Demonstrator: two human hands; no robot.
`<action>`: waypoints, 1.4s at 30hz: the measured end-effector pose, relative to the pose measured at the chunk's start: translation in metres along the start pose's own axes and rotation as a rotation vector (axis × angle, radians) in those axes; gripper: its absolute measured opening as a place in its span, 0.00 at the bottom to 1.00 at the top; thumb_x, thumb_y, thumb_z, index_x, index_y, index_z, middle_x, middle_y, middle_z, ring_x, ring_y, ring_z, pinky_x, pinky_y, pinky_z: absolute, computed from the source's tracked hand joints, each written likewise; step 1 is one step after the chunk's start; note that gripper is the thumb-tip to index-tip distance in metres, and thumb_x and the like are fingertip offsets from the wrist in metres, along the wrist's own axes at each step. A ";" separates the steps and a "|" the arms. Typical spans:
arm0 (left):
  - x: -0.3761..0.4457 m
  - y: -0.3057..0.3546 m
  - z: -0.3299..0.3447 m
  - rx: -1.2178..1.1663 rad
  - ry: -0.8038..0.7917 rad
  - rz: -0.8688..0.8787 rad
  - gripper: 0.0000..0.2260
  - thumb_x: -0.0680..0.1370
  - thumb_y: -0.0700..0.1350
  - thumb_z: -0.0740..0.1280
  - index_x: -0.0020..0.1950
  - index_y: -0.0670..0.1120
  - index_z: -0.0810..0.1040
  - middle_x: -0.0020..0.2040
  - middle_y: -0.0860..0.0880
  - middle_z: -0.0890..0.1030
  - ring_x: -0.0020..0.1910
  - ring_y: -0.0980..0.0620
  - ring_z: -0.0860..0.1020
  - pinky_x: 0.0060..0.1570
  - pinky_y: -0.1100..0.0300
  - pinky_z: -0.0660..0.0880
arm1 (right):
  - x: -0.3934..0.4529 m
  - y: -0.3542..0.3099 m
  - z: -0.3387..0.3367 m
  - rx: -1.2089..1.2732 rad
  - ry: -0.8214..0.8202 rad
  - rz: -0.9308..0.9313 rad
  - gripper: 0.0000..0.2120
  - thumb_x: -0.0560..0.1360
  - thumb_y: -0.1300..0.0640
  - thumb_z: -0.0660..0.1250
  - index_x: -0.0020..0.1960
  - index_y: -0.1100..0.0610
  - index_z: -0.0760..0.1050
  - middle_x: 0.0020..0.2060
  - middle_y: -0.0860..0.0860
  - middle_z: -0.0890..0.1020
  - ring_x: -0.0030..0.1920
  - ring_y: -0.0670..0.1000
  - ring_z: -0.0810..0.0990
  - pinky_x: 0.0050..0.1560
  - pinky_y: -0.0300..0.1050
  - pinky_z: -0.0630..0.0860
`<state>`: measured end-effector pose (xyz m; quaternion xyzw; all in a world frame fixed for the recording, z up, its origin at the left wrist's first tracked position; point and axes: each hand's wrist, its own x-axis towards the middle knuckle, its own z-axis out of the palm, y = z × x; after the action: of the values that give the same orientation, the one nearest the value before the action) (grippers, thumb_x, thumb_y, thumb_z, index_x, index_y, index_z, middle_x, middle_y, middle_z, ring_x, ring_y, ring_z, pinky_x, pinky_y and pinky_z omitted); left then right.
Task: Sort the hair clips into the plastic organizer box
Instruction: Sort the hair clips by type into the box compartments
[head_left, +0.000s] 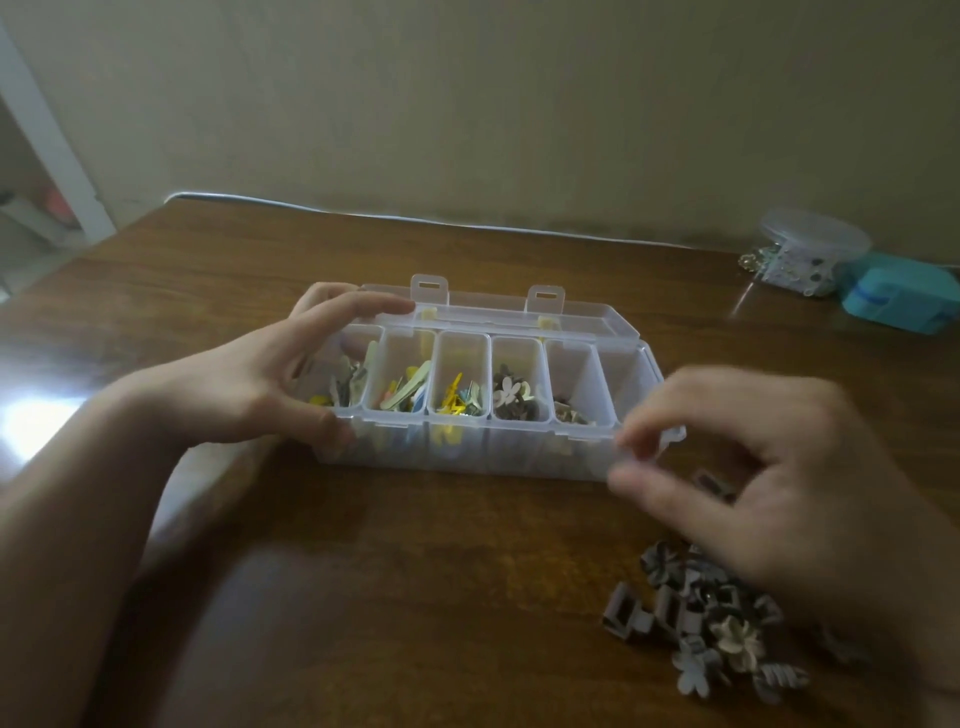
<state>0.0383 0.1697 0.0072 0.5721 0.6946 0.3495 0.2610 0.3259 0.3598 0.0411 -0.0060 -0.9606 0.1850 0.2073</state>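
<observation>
The left hand (291, 379) grips the left end of the plastic organizer box (483, 415), thumb on the near wall and fingers curled over the far rim, steadying it. The right hand (769, 467) hovers just right of the box's near right corner, blurred; thumb and forefinger are drawn close as if pinching, but whether they hold a clip cannot be told.

The box lies with its long axis left to right across the wooden table (415, 597), lid (519, 312) folded back on the far side. Its compartments run in a row: the left four hold coloured and flower-shaped clips, the fifth holds a few, and the rightmost looks bare.

The unsorted hair clips (701, 623) sit in a loose grey and cream pile near and right of the box, directly under the right hand's wrist. That hand is much the nearer to them, and the open right compartments lie just left and far of it.

Far right stand a round clear container (810, 249) and a teal case (904, 301).
</observation>
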 end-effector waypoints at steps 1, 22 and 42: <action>0.000 0.000 0.000 -0.002 0.001 0.001 0.42 0.59 0.56 0.76 0.71 0.69 0.65 0.67 0.63 0.65 0.67 0.58 0.72 0.62 0.66 0.70 | -0.002 -0.004 -0.005 -0.010 -0.132 -0.045 0.09 0.72 0.41 0.68 0.47 0.45 0.80 0.40 0.38 0.80 0.41 0.37 0.79 0.40 0.33 0.74; 0.001 -0.003 0.000 -0.007 0.002 -0.008 0.43 0.58 0.57 0.76 0.71 0.70 0.65 0.66 0.67 0.65 0.69 0.63 0.68 0.64 0.59 0.67 | 0.023 0.023 0.021 -0.144 0.104 0.113 0.15 0.76 0.43 0.63 0.52 0.50 0.82 0.53 0.44 0.83 0.59 0.46 0.76 0.59 0.52 0.75; 0.000 -0.001 -0.001 -0.016 -0.003 -0.001 0.42 0.59 0.55 0.76 0.71 0.70 0.65 0.67 0.65 0.65 0.67 0.58 0.72 0.63 0.58 0.70 | -0.007 0.009 -0.006 -0.218 -0.522 0.041 0.13 0.75 0.45 0.64 0.57 0.32 0.69 0.54 0.30 0.72 0.55 0.35 0.73 0.54 0.38 0.74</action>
<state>0.0371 0.1698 0.0068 0.5701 0.6917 0.3542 0.2666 0.3340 0.3702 0.0406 0.0001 -0.9954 0.0801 -0.0530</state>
